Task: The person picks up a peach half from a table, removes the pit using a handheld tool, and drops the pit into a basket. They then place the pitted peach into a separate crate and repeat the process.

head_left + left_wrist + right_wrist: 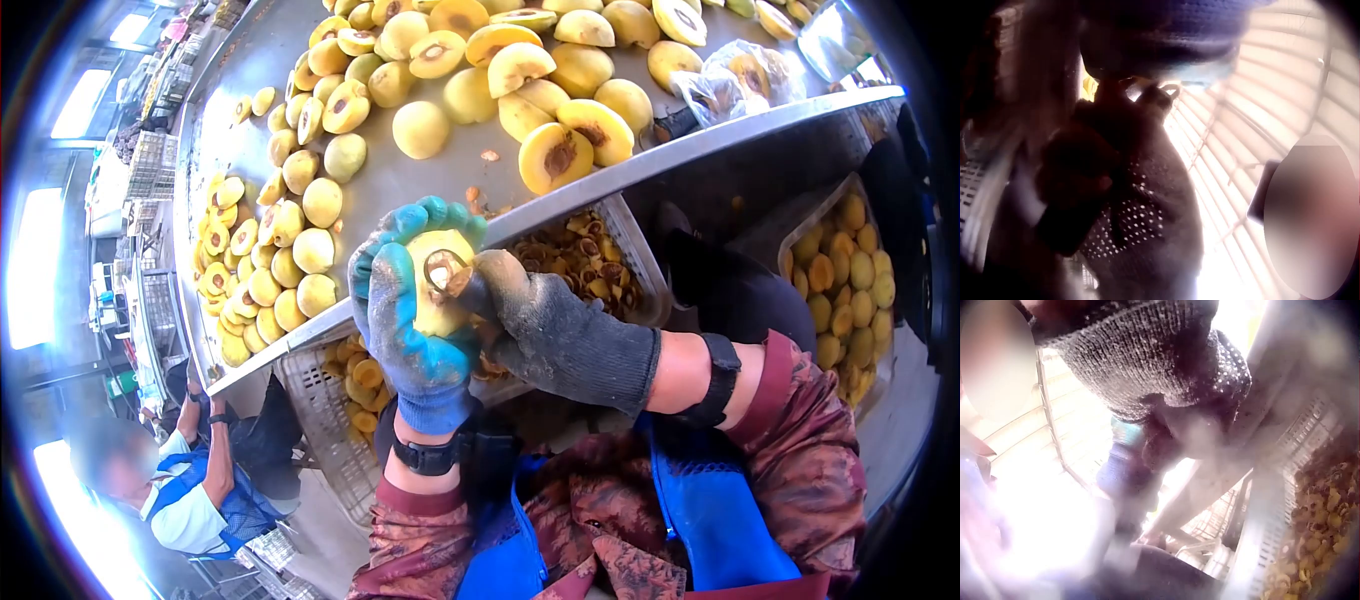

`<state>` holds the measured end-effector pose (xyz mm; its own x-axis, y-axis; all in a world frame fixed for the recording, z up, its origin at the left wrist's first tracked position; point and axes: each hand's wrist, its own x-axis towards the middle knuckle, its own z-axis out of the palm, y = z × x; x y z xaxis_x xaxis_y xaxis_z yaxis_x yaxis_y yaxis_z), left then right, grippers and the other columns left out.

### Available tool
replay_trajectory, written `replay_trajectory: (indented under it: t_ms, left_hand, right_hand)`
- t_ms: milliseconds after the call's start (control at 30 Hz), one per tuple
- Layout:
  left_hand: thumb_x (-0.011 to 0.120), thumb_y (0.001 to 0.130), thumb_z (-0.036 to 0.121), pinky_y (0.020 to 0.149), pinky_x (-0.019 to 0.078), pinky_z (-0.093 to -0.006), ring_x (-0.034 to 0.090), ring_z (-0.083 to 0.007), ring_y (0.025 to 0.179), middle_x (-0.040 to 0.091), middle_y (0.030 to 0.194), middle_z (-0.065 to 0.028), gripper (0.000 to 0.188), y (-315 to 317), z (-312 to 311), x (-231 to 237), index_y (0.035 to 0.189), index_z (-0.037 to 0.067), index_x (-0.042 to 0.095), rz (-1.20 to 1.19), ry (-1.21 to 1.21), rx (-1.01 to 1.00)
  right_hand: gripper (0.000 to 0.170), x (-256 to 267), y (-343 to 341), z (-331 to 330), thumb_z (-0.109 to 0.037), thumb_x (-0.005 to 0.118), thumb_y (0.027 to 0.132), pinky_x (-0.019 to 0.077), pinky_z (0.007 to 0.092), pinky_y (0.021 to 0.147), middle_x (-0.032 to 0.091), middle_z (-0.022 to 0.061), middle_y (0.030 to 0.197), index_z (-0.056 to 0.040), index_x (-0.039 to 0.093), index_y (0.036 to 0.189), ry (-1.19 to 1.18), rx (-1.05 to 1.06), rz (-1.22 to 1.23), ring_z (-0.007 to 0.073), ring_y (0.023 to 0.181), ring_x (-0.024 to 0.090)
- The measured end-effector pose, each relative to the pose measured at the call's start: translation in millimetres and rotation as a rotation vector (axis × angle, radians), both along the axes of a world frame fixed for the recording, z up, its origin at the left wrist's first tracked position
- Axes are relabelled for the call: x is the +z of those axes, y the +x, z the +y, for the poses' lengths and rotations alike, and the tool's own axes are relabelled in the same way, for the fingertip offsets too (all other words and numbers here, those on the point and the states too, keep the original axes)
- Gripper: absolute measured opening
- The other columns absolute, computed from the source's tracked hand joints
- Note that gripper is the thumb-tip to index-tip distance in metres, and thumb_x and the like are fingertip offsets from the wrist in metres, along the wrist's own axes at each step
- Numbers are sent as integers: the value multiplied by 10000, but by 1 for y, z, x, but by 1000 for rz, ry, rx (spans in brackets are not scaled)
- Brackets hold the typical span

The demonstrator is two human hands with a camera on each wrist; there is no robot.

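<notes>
My left hand (395, 310), in a blue and teal glove, grips a yellow peach half (432, 312) with its cut face turned toward my right hand. Gloved in dark grey, my right hand (565, 335) holds a small pitting tool with a curved metal loop (441, 268) at the pit in the fruit's centre. Most of the tool's handle is hidden inside the right fist. In the left wrist view the dotted grey glove (1138, 206) shows dark below the left cuff. The right wrist view has the knitted grey glove (1147, 369) close above the blue one.
Many peach halves (420, 130) lie on the metal table (385, 165), whose raised edge (690, 152) runs just beyond my hands. Below it stand a crate of brown pits and scraps (590, 265) and crates of peaches (845, 270). A plastic bag (745, 85) lies at the far right. Another person (205, 490) sits at left.
</notes>
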<state>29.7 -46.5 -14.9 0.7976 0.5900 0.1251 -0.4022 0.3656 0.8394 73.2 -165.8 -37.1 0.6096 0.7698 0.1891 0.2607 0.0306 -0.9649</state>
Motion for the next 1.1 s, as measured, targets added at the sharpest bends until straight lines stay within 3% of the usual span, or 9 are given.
replay_trajectory:
  t_ms: [200, 433, 500, 533, 600, 633, 733, 933, 1100]
  left_hand:
    - [521, 958, 262, 855, 535, -523, 632, -380, 968, 611, 1096, -222, 344, -2, -2, 3, 1128, -36, 559, -4, 69, -10]
    - [524, 944, 310, 833, 549, -509, 652, -378, 904, 635, 1020, -237, 401, -3, 11, 8, 1115, -51, 551, 116, 120, -234]
    - [480, 949, 412, 824, 548, -507, 647, -366, 892, 634, 1021, -218, 506, -2, 9, 8, 1144, -50, 554, 172, 141, -238]
    - [505, 946, 363, 831, 549, -510, 648, -369, 908, 632, 1038, -231, 456, -2, 11, 9, 1136, -50, 552, 166, 103, -270]
    - [556, 941, 266, 843, 549, -517, 650, -376, 940, 627, 1074, -256, 362, 1, 16, 9, 1118, -49, 546, 153, 30, -337]
    - [560, 940, 271, 845, 550, -518, 646, -373, 954, 620, 1095, -252, 373, 4, 12, 10, 1135, -47, 545, 121, 28, -258]
    - [579, 937, 289, 859, 552, -512, 632, -350, 1008, 586, 1182, -227, 428, 14, -12, 6, 1200, -45, 536, -7, 38, -48]
    - [564, 944, 374, 780, 583, -472, 645, -339, 964, 610, 1100, -229, 491, 3, 11, 8, 1202, -43, 530, 223, 270, -310]
    - [599, 932, 208, 783, 579, -420, 656, -286, 923, 633, 1078, -198, 338, 4, 9, 17, 1141, -56, 562, 273, 87, -369]
  right_hand:
    - [399, 16, -2, -9, -34, 615, 821, 505, 442, 623, 602, 238, 842, -11, 438, 1177, 77, 22, 91, 440, 761, 628]
    - [419, 12, -5, -14, -46, 606, 844, 503, 416, 602, 598, 230, 817, 4, 421, 1216, 37, 73, 80, 401, 714, 637]
    - [449, 11, -6, -16, -50, 610, 848, 503, 384, 572, 603, 198, 789, 5, 411, 1247, 41, 76, 127, 338, 671, 648]
    - [464, 10, -6, -17, -51, 612, 850, 503, 369, 558, 605, 182, 775, 5, 406, 1262, 43, 78, 151, 307, 650, 653]
    - [482, 32, 6, -20, -60, 621, 849, 499, 337, 534, 605, 141, 755, 4, 402, 1273, -104, 195, 516, 232, 619, 645]
    - [490, 40, 12, -21, -65, 626, 849, 497, 321, 522, 605, 121, 745, 4, 399, 1278, -178, 253, 698, 194, 604, 641]
    - [467, 41, 20, -23, -85, 630, 857, 494, 293, 511, 600, 76, 747, 2, 418, 1264, -88, 271, 768, 129, 585, 609]
    - [474, 34, 9, -25, -92, 647, 849, 498, 292, 544, 610, 76, 770, -11, 445, 1269, -170, 217, 558, 132, 601, 601]
    - [448, 24, 6, -27, -98, 635, 853, 504, 321, 586, 613, 83, 812, -12, 451, 1252, -106, 287, 738, 137, 668, 617]
